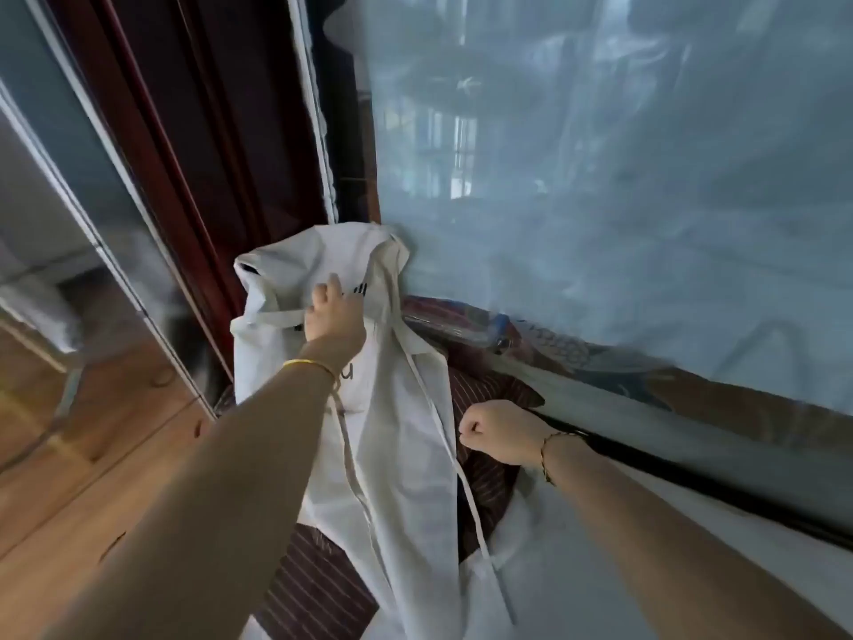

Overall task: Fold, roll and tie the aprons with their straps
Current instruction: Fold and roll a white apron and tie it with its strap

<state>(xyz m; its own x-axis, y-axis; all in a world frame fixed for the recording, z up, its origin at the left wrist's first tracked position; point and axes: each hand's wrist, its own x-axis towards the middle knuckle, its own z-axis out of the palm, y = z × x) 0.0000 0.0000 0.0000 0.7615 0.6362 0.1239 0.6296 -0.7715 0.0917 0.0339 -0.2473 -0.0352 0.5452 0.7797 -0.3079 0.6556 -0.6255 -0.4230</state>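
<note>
A white apron (397,436) lies lengthwise over a dark striped cloth (314,588), its top bunched up at the far end. My left hand (333,316) reaches to that top part and grips the fabric where a flat white band (272,317) ends. Two thin white straps trail down the apron. My right hand (501,437) is a closed fist beside the apron's right edge, and the right strap (471,501) bends where it meets the fist and seems pinched there. The other strap (353,473) hangs loose under my left wrist.
A sheer pale blue net (600,200) hangs along the right, over patterned bedding (554,344). A dark red wooden frame (184,154) stands behind the apron. A glass sliding panel (69,200) and wooden floor (69,478) are on the left.
</note>
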